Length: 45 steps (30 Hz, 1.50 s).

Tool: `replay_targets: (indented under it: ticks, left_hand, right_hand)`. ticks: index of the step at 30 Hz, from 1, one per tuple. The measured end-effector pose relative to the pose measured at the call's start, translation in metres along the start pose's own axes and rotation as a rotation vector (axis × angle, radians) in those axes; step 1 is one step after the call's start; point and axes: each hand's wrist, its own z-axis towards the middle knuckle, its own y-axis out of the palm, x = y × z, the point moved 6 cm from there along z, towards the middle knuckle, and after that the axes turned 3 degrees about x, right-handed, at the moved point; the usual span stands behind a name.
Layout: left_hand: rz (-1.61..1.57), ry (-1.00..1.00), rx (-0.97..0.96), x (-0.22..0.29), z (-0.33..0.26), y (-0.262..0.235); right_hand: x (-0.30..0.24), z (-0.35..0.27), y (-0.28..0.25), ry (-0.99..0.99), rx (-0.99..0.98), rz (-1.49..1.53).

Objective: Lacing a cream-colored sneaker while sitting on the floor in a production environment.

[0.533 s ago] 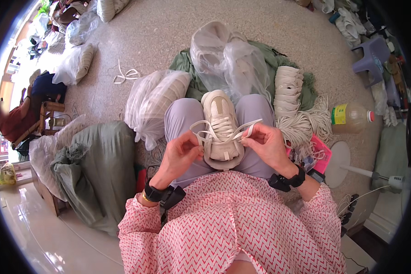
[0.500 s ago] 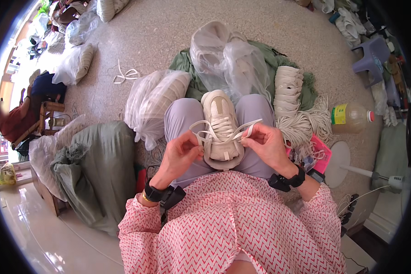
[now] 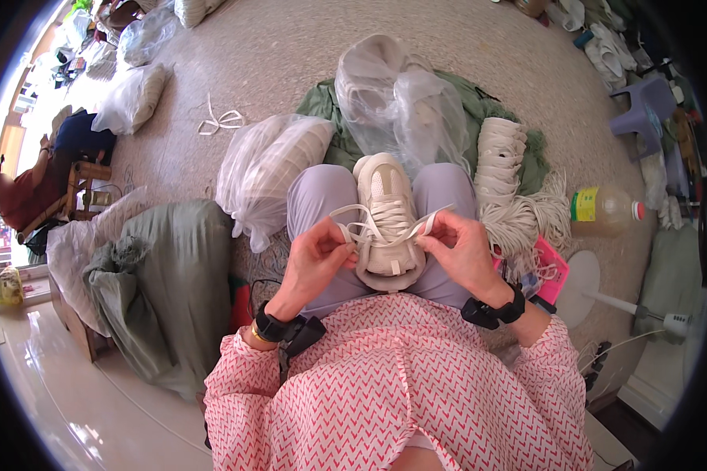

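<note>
A beige sneaker rests between my knees, its toe pointing away from me and its opening toward my body. White shoelace crosses its tongue in several rows. On the shoe's left side my left hand is closed, thumb and fingertips pinching one lace end. My right hand pinches the other end on the right, and a short tip of lace sticks out above its fingers. Both hands are close beside the shoe's collar, with lace running from each to the top eyelets.
Clear plastic bags of shoe parts lie ahead-left, with another bag on green cloth ahead. At right are a bundle of white laces, a pink basket and a large bottle. A person sits far left.
The shoe and my hands sit slightly farther right in the picture, as the whole view has shifted a little. My left hand has come closer to the shoe, both pinches still holding the lace.
</note>
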Motion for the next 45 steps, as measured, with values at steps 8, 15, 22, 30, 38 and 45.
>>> replay_targets:
  ticks: [8,15,22,30,38,45]
  left_hand:
    - [-0.05,0.019,0.028,-0.008,0.0,0.0]
    - [-0.067,0.021,0.032,-0.006,-0.001,0.001]
    - [-0.083,0.044,0.052,-0.01,0.001,0.002]
    - [-0.063,0.074,0.067,-0.008,0.001,0.004]
    - [0.096,0.15,0.136,-0.005,-0.001,0.007]
    - [0.386,0.302,0.216,0.018,-0.009,0.012]
  right_hand:
    - [-0.008,-0.006,0.002,-0.095,0.035,-0.188]
    - [0.006,-0.004,-0.002,-0.015,0.136,-0.112]
    - [-0.011,-0.01,0.001,-0.123,0.136,-0.241]
    - [-0.023,-0.017,0.0,-0.226,0.149,-0.369]
    - [-0.035,-0.023,0.005,-0.344,0.116,-0.505]
    - [-0.038,-0.022,0.014,-0.387,0.079,-0.549]
